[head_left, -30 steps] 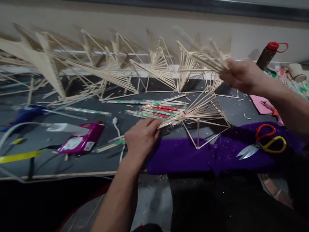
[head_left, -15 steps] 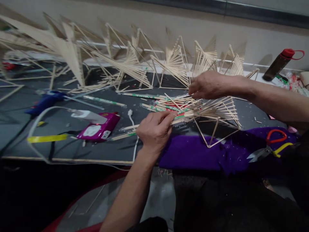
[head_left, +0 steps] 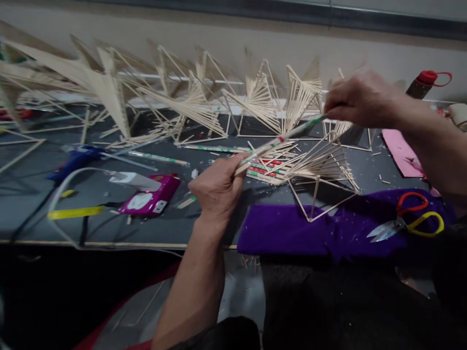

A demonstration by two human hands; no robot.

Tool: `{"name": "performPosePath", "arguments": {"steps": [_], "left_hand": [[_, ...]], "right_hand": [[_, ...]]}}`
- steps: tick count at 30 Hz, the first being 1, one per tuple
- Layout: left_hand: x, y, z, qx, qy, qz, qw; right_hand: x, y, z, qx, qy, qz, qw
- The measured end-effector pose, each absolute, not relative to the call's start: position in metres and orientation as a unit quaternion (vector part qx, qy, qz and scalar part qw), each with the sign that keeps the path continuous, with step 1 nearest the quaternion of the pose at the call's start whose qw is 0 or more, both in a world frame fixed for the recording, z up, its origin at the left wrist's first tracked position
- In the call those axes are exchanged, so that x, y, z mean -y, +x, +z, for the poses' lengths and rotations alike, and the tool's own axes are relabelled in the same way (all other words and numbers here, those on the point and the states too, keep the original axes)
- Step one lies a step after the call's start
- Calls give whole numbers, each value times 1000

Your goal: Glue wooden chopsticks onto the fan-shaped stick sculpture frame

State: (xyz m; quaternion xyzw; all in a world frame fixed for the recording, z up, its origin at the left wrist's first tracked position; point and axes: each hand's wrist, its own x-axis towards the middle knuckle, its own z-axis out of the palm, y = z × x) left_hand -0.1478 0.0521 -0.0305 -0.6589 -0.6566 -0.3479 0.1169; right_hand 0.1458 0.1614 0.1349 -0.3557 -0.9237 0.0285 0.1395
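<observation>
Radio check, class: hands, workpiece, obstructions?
Left hand, right hand: gripping opposite ends of a slim, green-and-red-printed clear plastic packet. Packet slanted over pale wooden sticks. Nothing seen blocking; red-and-yellow-handled metal scissors aside on purple cloth.

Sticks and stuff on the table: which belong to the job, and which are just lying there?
Probably the job:
wrapped sticks, in left hand and right hand
stick frame

Probably just lying there:
red-capped bottle
purple cloth
pink sheet

Scissors (head_left: 400, 223) lie on purple cloth (head_left: 288, 231) — a red-capped bottle (head_left: 419, 88) near the wall (head_left: 226, 26), a magenta box (head_left: 165, 190) at left
</observation>
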Motion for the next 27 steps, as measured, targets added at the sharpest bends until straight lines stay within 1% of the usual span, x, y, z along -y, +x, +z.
{"name": "performPosePath", "arguments": {"steps": [1,3,6,10,14,16,17,19,20,22,24,25,27], "left_hand": [[-52,-150,-32,680,-645,-332,104],[-53,-151,-35,731,-617,-279,79],[-58,-144,-36,759,-626,-172,42],[-78,-129,-33,741,-666,-76,32],[-104,-120,-31,692,-719,-60,39],[-109,-115,-26,666,-735,-117,44],[-108,-110,-22,659,-731,-172,43],[-97,-97,-10,644,-689,-333,13],[-89,-88,-2,628,-659,-413,-37],[-69,-67,14,583,-565,-555,-183],[-50,-46,29,507,-501,-608,-349],[-42,-37,35,472,-475,-627,-397],[-27,-24,43,421,-430,-669,-436]], "right_hand": [[-160,161,137,903,-394,35,169],[-156,192,137,861,-443,97,231],[-147,233,121,834,-448,141,289],[-132,259,87,831,-425,186,308],[-124,264,60,785,-450,278,322],[-123,265,51,762,-469,315,316],[-121,265,48,755,-473,327,315],[-115,265,45,750,-469,340,318],[-111,263,45,752,-463,343,321],[-99,258,47,763,-445,343,319],[-84,251,52,789,-419,331,306],[-76,247,55,806,-401,319,296],[-61,240,57,842,-361,288,278]]}}
